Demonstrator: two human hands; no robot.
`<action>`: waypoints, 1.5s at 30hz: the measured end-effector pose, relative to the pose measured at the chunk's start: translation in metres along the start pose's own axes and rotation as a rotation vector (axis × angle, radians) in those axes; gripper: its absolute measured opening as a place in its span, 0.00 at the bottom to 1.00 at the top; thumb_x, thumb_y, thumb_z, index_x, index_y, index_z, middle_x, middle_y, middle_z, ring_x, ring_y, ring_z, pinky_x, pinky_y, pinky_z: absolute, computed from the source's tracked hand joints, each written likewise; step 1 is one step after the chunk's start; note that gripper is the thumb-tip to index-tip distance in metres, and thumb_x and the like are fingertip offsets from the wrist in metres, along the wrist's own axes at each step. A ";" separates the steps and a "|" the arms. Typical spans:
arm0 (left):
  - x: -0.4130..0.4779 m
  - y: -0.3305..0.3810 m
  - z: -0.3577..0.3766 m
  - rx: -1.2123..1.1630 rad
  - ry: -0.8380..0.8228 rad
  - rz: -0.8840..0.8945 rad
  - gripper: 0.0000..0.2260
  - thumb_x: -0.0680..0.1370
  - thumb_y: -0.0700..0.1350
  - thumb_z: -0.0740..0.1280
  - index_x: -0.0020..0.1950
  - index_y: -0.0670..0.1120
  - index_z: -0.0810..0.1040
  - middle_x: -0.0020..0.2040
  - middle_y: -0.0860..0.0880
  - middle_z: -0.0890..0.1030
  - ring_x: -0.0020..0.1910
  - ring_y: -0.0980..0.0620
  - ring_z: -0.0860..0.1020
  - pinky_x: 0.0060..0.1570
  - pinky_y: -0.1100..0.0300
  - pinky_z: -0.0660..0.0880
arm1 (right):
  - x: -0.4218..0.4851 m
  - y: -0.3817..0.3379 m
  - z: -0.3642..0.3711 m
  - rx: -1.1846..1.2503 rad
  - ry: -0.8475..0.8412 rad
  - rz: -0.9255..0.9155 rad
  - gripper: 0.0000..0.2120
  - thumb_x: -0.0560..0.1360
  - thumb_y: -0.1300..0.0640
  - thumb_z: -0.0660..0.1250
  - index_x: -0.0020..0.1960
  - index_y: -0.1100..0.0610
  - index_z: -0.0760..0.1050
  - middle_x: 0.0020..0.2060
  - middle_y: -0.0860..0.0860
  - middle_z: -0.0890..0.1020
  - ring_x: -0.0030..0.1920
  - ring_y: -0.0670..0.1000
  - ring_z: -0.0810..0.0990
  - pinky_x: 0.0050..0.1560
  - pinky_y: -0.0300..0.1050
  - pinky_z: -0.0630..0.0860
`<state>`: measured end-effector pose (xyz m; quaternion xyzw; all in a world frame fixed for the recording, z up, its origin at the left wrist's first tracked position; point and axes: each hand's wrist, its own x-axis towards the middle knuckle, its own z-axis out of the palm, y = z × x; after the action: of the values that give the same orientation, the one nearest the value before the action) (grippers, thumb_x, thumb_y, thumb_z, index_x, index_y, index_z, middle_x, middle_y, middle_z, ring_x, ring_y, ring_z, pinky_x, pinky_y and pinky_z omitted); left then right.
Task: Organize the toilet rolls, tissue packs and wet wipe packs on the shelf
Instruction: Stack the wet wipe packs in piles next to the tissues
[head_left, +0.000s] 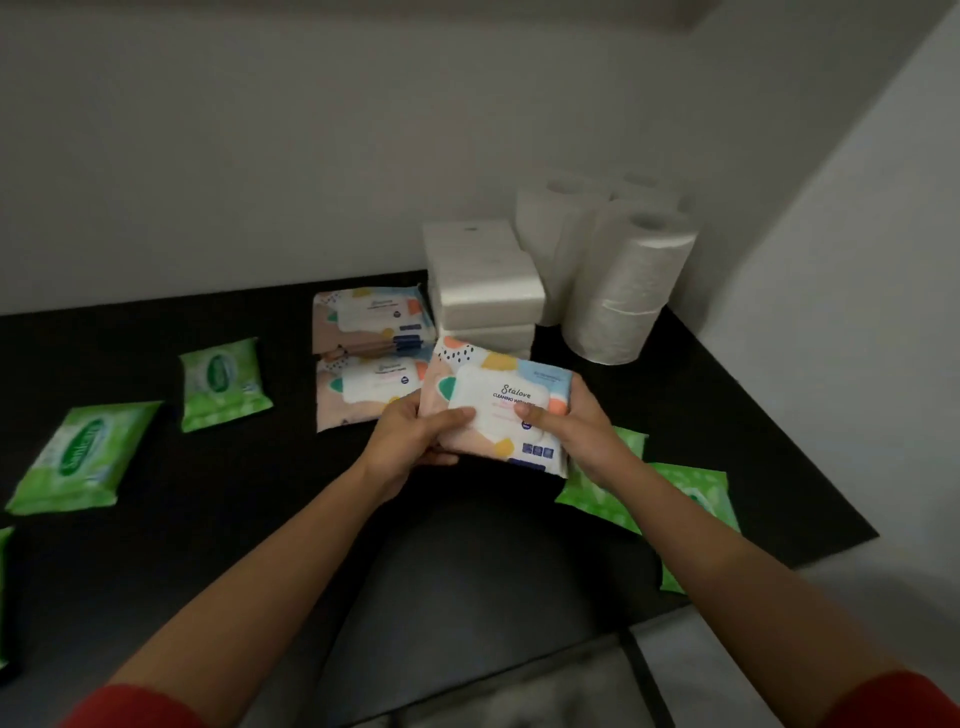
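dim, soft, grainy; wide-angle bending at edges; green packs motion-blurred.

Black shelf; white toilet rolls and tissue packs; green wipe packs; pastel pack with orange, yellow, teal blobs, dark dots.

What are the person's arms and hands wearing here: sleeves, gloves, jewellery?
The left hand and the right hand are bare, without gloves. Both forearms are uncovered, with no watch or bracelet showing. A red left sleeve and a red right sleeve end near the elbows at the bottom corners. The fingers are too blurred to rule out rings.
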<state>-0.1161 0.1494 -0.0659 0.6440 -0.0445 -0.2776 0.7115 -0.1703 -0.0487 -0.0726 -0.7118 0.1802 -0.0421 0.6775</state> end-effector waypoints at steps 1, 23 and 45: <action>-0.002 -0.001 -0.013 -0.003 0.005 -0.010 0.17 0.72 0.42 0.72 0.60 0.43 0.76 0.54 0.44 0.83 0.50 0.46 0.83 0.42 0.56 0.81 | 0.003 0.001 0.011 -0.026 -0.040 0.000 0.27 0.67 0.60 0.76 0.62 0.56 0.68 0.57 0.55 0.80 0.54 0.53 0.81 0.51 0.52 0.80; 0.016 -0.001 -0.131 -0.197 0.360 -0.095 0.16 0.77 0.36 0.66 0.66 0.41 0.72 0.52 0.43 0.81 0.48 0.45 0.81 0.44 0.52 0.80 | 0.034 0.002 0.156 -0.627 -0.030 -0.169 0.27 0.71 0.52 0.73 0.66 0.54 0.68 0.68 0.52 0.62 0.69 0.50 0.65 0.65 0.38 0.65; 0.050 0.011 -0.133 -0.030 0.313 -0.220 0.15 0.80 0.35 0.60 0.67 0.37 0.68 0.54 0.41 0.78 0.43 0.48 0.79 0.36 0.55 0.77 | 0.054 -0.005 0.156 -1.176 -0.125 -0.389 0.32 0.74 0.41 0.65 0.73 0.51 0.61 0.74 0.51 0.59 0.74 0.53 0.55 0.75 0.51 0.55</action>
<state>-0.0145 0.2455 -0.0923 0.6695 0.1416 -0.2509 0.6847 -0.0714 0.0826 -0.0899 -0.9868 0.0002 -0.0166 0.1612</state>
